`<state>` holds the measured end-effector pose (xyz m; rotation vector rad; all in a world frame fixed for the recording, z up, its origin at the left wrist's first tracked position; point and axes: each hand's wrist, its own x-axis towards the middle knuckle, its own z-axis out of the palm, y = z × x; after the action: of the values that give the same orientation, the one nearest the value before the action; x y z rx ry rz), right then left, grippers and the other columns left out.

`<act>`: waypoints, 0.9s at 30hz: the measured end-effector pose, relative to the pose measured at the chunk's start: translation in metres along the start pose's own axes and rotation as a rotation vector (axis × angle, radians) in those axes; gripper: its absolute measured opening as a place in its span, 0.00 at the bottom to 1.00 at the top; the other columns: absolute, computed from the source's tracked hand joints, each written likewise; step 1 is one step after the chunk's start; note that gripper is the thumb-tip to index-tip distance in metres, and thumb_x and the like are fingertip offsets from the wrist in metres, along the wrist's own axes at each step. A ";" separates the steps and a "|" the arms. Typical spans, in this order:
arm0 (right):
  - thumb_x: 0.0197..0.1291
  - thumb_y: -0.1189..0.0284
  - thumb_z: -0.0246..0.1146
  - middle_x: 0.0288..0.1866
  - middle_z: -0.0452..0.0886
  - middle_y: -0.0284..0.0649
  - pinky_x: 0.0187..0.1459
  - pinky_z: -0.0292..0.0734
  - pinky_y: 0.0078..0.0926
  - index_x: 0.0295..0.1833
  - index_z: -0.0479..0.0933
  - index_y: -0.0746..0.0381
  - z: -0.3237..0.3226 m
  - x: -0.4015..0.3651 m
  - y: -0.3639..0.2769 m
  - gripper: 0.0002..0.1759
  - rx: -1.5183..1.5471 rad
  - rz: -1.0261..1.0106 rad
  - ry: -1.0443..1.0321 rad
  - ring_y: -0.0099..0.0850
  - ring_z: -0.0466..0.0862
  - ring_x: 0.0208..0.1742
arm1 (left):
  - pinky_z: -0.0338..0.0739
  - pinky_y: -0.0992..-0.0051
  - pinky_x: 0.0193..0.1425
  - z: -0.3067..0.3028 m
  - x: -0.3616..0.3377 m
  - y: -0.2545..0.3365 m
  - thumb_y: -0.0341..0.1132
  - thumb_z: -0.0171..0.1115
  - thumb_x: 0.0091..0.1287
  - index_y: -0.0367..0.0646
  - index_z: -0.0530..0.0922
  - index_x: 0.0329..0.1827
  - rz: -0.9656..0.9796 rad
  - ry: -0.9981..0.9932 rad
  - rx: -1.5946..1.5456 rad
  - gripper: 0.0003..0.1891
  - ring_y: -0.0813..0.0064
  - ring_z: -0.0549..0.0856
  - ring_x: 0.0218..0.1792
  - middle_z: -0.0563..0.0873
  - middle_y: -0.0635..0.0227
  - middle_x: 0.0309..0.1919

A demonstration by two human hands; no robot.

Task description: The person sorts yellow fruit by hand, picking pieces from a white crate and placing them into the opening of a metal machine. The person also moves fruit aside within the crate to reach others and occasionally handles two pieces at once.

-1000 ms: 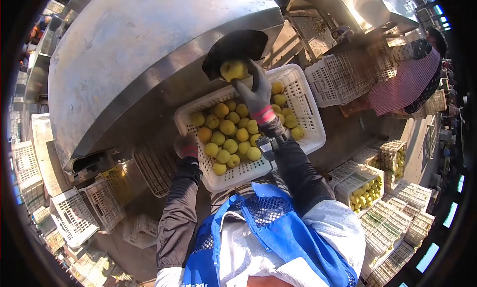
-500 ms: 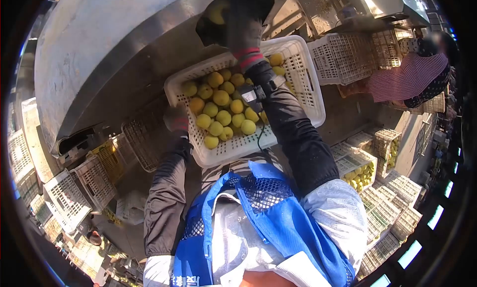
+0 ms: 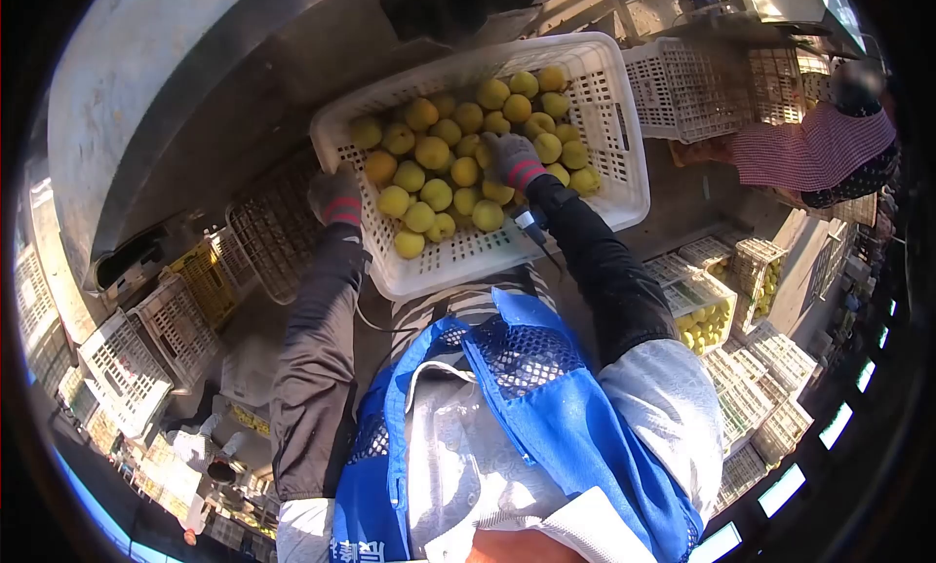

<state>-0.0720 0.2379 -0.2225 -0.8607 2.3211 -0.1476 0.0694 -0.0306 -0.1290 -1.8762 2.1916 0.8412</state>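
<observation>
A white plastic crate (image 3: 429, 275) holds a heap of round yellow-green fruits (image 3: 432, 154). My left hand (image 3: 334, 194), in a grey glove with a pink-striped cuff, is closed over the crate's left rim. Inside the crate, my right hand (image 3: 511, 161), gloved the same way, rests among the fruits with its fingers curled down around one; the fingertips are partly hidden. A small device with a cable (image 3: 530, 228) hangs at my right wrist.
A curved metal surface (image 3: 127, 95) stands at the left, and a blurred black flap (image 3: 448, 7) hangs beyond the crate. Empty crates (image 3: 687, 90) stand at the right, near a person in a checked garment (image 3: 814, 154). Fruit-filled crates (image 3: 704, 324) stand lower right.
My right hand has come down from the black flap into the crate, onto the fruits. My left hand stays at the left rim. More fruits on the right side now show.
</observation>
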 end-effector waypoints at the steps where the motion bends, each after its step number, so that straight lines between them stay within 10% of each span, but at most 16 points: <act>1: 0.52 0.50 0.72 0.58 0.82 0.50 0.60 0.77 0.43 0.67 0.73 0.57 -0.004 -0.005 -0.002 0.40 0.000 0.004 0.008 0.47 0.83 0.59 | 0.83 0.56 0.55 0.000 -0.001 -0.002 0.49 0.62 0.59 0.32 0.86 0.48 0.021 -0.013 -0.011 0.26 0.49 0.90 0.47 0.89 0.44 0.44; 6: 0.45 0.49 0.78 0.49 0.84 0.48 0.57 0.76 0.44 0.58 0.77 0.62 -0.066 -0.040 -0.043 0.39 0.614 0.003 0.693 0.46 0.83 0.53 | 0.82 0.54 0.54 0.007 0.006 -0.005 0.49 0.67 0.56 0.30 0.86 0.46 0.039 -0.008 -0.108 0.27 0.46 0.89 0.48 0.89 0.40 0.43; 13: 0.41 0.47 0.80 0.48 0.81 0.43 0.56 0.69 0.47 0.54 0.79 0.61 -0.161 -0.015 -0.098 0.40 0.374 -0.030 1.397 0.46 0.79 0.51 | 0.83 0.51 0.46 0.018 0.011 -0.021 0.46 0.60 0.61 0.32 0.86 0.38 0.283 0.119 0.057 0.21 0.45 0.89 0.42 0.88 0.42 0.38; 21: 0.45 0.56 0.79 0.45 0.84 0.45 0.50 0.79 0.46 0.53 0.81 0.59 -0.206 0.044 -0.086 0.31 0.279 -0.104 1.311 0.46 0.85 0.46 | 0.82 0.52 0.52 0.014 0.014 -0.018 0.51 0.64 0.61 0.28 0.86 0.44 0.159 0.005 -0.016 0.27 0.44 0.89 0.46 0.89 0.40 0.40; 23: 0.50 0.57 0.77 0.52 0.83 0.45 0.54 0.78 0.44 0.60 0.79 0.57 -0.199 0.011 -0.045 0.32 0.517 -0.241 1.133 0.43 0.83 0.52 | 0.83 0.52 0.51 0.009 0.010 -0.014 0.52 0.64 0.61 0.29 0.86 0.43 0.138 -0.015 0.003 0.27 0.44 0.89 0.45 0.89 0.40 0.40; 27: 0.54 0.63 0.73 0.55 0.83 0.48 0.59 0.79 0.41 0.68 0.74 0.56 -0.111 -0.028 0.049 0.35 0.182 0.149 0.424 0.44 0.84 0.57 | 0.84 0.53 0.48 0.012 0.017 -0.012 0.51 0.64 0.61 0.29 0.85 0.43 0.081 -0.024 0.030 0.27 0.46 0.90 0.43 0.89 0.40 0.38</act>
<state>-0.1503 0.2804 -0.1361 -0.6051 2.6999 -0.5112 0.0743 -0.0403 -0.1510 -1.7653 2.2657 0.8352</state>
